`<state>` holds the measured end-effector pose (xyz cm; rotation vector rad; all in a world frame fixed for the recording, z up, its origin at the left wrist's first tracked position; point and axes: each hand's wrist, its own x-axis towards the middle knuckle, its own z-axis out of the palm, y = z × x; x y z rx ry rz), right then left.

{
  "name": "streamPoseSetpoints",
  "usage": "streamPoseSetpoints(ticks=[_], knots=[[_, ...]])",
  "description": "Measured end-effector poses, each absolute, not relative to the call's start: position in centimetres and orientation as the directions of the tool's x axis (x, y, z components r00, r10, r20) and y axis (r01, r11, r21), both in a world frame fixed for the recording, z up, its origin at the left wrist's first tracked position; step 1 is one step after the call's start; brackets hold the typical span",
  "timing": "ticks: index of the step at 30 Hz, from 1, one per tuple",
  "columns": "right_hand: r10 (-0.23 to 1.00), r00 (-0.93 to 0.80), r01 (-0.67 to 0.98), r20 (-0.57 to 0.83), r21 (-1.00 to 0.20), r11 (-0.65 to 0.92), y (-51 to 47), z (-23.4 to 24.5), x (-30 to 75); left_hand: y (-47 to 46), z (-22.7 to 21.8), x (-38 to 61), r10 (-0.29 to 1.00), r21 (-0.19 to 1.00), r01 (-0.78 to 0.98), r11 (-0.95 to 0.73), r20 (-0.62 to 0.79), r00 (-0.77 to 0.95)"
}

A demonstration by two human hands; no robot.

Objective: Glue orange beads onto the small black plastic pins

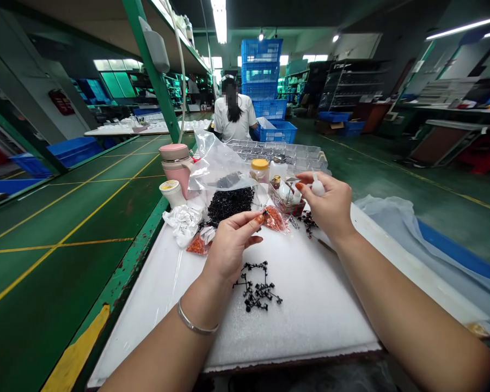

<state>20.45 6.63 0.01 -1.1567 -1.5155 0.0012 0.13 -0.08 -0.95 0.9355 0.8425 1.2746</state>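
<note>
My left hand (233, 243) is raised over a white foam sheet (310, 305), thumb and forefinger pinched on a tiny dark part I can barely make out. My right hand (329, 206) is higher and to the right, fingers closed round a small white squeeze bottle (317, 187). Below my left hand lie several small black plastic pieces (259, 287) on the foam. A heap of black parts (230, 203) sits beyond my hands, with small bags of orange parts (274, 218) beside it.
A pink flask (176, 163), a small white cup (172, 191), a clear plastic bag (219, 163), a yellow-lidded jar (260, 169) and clear trays (286, 151) stand at the back. A person in white (233, 115) sits beyond. Blue crates (261, 71) are stacked behind. A green conveyor (77, 218) runs left.
</note>
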Motion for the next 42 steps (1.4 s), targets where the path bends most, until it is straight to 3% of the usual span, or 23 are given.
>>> streamPoseSetpoints(ticks=[5, 12, 21, 26, 38, 42], knots=[[0.74, -0.086, 0.394, 0.667, -0.66, 0.64, 3.6, 0.9, 18.9, -0.2, -0.8, 0.1, 0.991, 0.925, -0.377, 0.047, 0.005, 0.136], [0.697, -0.297, 0.265, 0.652, -0.645, 0.717, 2.8, 0.7, 17.8, -0.1, -0.9, 0.0, 0.986, 0.933, -0.357, 0.034, 0.027, 0.164], [0.81, -0.258, 0.29, 0.527, -0.757, 0.585, 2.9, 0.7, 17.7, 0.2, -1.0, -0.1, 0.973, 0.914, -0.394, 0.092, 0.001, 0.231], [0.834, -0.184, 0.383, 0.52, -0.744, 0.548, 2.8, 1.0, 17.5, 0.4, -1.0, -0.1, 0.979, 0.886, -0.45, 0.115, -0.025, 0.201], [0.826, -0.188, 0.272, 0.532, -0.779, 0.564, 3.0, 0.7, 17.7, 0.4, -0.4, -0.6, 0.985, 0.884, -0.456, 0.102, -0.025, 0.17], [0.841, -0.212, 0.237, 0.498, -0.809, 0.538, 3.0, 0.7, 17.7, 0.4, -0.5, -0.6, 0.99, 0.931, -0.366, -0.004, 0.056, 0.13]])
